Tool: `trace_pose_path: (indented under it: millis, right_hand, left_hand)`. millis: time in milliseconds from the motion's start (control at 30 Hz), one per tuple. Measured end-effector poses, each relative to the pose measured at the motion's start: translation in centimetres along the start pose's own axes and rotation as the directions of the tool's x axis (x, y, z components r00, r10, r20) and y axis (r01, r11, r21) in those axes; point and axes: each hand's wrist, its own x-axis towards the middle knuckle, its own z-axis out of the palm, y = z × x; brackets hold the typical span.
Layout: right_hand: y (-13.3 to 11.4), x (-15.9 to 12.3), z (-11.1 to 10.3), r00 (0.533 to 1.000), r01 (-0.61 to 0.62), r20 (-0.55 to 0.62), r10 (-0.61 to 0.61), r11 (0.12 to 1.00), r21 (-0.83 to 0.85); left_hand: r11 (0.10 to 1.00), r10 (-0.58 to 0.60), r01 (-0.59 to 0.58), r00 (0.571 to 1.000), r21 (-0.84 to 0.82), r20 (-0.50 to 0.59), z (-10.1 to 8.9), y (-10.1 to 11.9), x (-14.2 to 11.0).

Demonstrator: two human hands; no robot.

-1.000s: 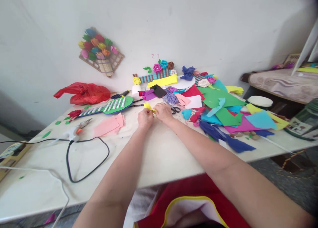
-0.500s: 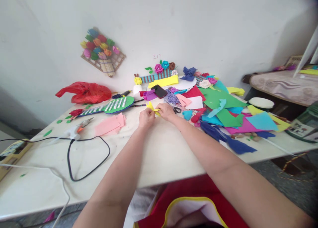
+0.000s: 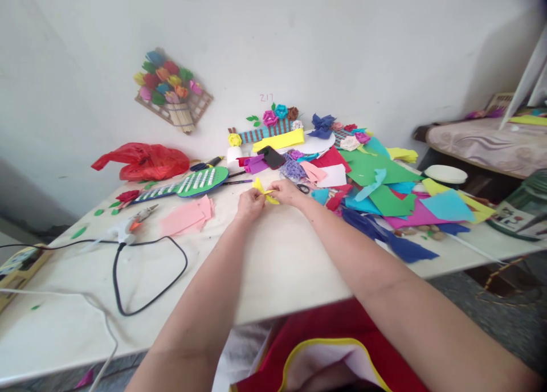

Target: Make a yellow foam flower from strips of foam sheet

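Observation:
Both hands meet over the middle of the table around a small piece of yellow crepe paper (image 3: 257, 184). My left hand (image 3: 251, 203) pinches its lower left side, the fingers closed. On the other side my right hand (image 3: 285, 192) grips the paper between thumb and fingers. A yellow strip shows between the two hands; the fingers hide part of it. Just beyond the hands lie a thin dark stick (image 3: 237, 182) and a black phone (image 3: 271, 158). Beside my right hand are the black scissor handles (image 3: 303, 188).
Coloured paper sheets (image 3: 380, 175) cover the right side. Pink sheets (image 3: 183, 216), a glue gun (image 3: 125, 228) with a looping black cable (image 3: 116, 278), and a green board (image 3: 204, 181) lie left. A red plastic bag (image 3: 149, 161) sits at the back. A jar (image 3: 523, 209) stands far right.
Both hands keep hold of the yellow paper, with small finger movements; the strip between them looks slightly more spread. The whole view has shifted a little.

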Motion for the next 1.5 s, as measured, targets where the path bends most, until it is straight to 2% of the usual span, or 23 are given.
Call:
trace_pose_path:
  millis: [167,367,600,767,1000,1133,1267,1400,1500]
  right_hand:
    - [-0.7,-0.4,-0.1,0.996,0.05,-0.066,-0.059,0.989,-0.137]
    - [-1.8,-0.6,-0.5,0.989,0.11,-0.055,-0.137,0.932,-0.345]
    - [-2.3,-0.7,-0.5,0.996,0.065,-0.036,-0.087,0.909,-0.412]
    - [-2.2,-0.6,-0.2,0.996,-0.073,-0.073,0.052,0.943,-0.325]
    - [-0.9,0.2,-0.1,0.993,-0.114,-0.038,0.113,0.993,-0.03]
    - [-0.3,0.3,0.2,0.988,-0.148,-0.02,0.154,0.975,0.168]
    - [-0.2,0.2,0.3,0.979,-0.191,-0.019,0.202,0.948,0.256]
    - [-0.3,0.3,0.4,0.981,-0.167,-0.051,0.185,0.954,0.249]
    - [-0.2,0.3,0.4,0.984,-0.134,-0.079,0.16,0.956,0.26]
  left_hand:
    - [1.0,-0.012,0.012,1.0,-0.025,-0.001,0.0,-0.2,0.1]
    - [0.999,-0.01,0.01,1.0,-0.048,0.004,0.1,-0.4,0.2]
    - [1.0,-0.015,0.015,1.0,0.015,0.01,0.1,-0.2,0.1]
    - [0.984,-0.001,0.006,1.0,0.181,-0.031,0.0,0.5,-0.2]
    - [0.955,0.043,-0.032,0.999,0.294,-0.029,-0.2,1.0,-0.5]
    - [0.913,0.101,-0.079,0.994,0.4,-0.035,0.0,0.9,-0.5]
    - [0.862,0.136,-0.105,0.99,0.496,-0.025,0.2,0.9,-0.5]
    - [0.873,0.111,-0.073,0.992,0.483,-0.052,0.3,0.9,-0.6]
    - [0.943,0.051,-0.023,0.996,0.332,-0.076,0.2,0.8,-0.6]
